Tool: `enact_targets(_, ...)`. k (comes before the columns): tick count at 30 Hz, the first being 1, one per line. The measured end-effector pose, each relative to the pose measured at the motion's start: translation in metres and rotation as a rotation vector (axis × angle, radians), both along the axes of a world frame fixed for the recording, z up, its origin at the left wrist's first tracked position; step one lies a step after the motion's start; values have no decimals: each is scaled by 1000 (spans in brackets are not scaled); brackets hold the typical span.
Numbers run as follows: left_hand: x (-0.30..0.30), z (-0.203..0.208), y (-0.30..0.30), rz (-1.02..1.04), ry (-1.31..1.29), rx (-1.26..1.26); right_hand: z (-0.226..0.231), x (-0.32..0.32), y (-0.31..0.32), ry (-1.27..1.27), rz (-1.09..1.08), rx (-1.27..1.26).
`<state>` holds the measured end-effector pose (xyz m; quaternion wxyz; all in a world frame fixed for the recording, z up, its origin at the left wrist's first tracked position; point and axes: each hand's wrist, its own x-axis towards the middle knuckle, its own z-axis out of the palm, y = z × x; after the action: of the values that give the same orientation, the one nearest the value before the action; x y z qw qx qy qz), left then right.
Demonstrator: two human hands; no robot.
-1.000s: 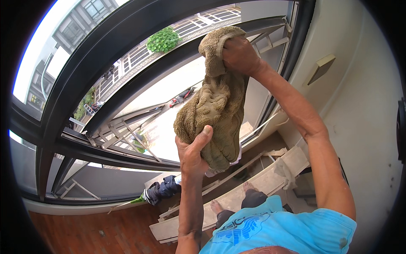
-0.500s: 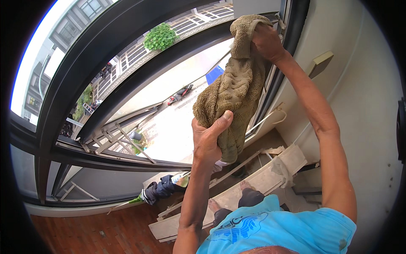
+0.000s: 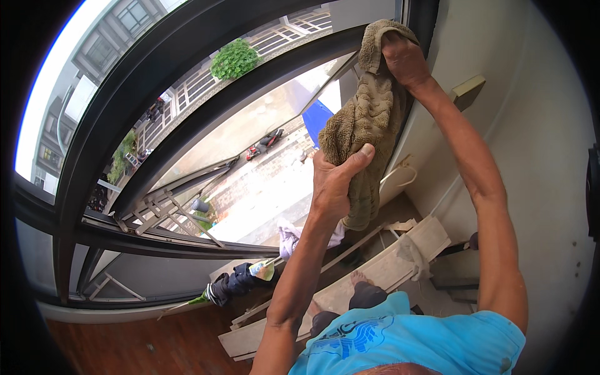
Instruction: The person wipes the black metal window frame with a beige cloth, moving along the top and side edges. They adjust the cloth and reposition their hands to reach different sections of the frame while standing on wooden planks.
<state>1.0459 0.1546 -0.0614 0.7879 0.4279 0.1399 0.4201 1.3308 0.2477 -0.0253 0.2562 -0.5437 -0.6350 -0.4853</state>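
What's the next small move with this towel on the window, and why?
Probably draw the right hand down the dark frame, towel pressed flat. The brown towel is bunched at the frame's top corner, while the left hand grips its hanging lower part.

Bright daylight through the window (image 3: 250, 144), sky glare upper left, perhaps overexposed, fisheye-bent edges

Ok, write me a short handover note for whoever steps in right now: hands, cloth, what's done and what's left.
Right hand: raised, pressing the top of the brown towel against the black window frame at its upper right corner.
Left hand: gripping the towel's lower part, thumb over it.
Towel hangs stretched between both hands along the frame's right edge, in front of the glass pane.
Done: cannot tell how much is wiped.
Left: likely the lower frame and glass.
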Motion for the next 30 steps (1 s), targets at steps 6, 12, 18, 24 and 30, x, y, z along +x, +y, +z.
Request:
enact_targets(6,6,-3,-9,22,69,7,6,-9,3,76,-72,-28)
enact_targets(12,-10,0,-22,-81,136,-27,-68,10,-43,720,237,-151)
enact_targets(18,-19,8,-26,-47,169,34,-8,-44,-52,461,315,88)
enact_targets(24,-9,20,-23,-29,62,-13,1,-44,-28,106,329,-28)
enact_targets(30,-4,9,-16,1,109,9,4,-41,-5,3,433,-144)
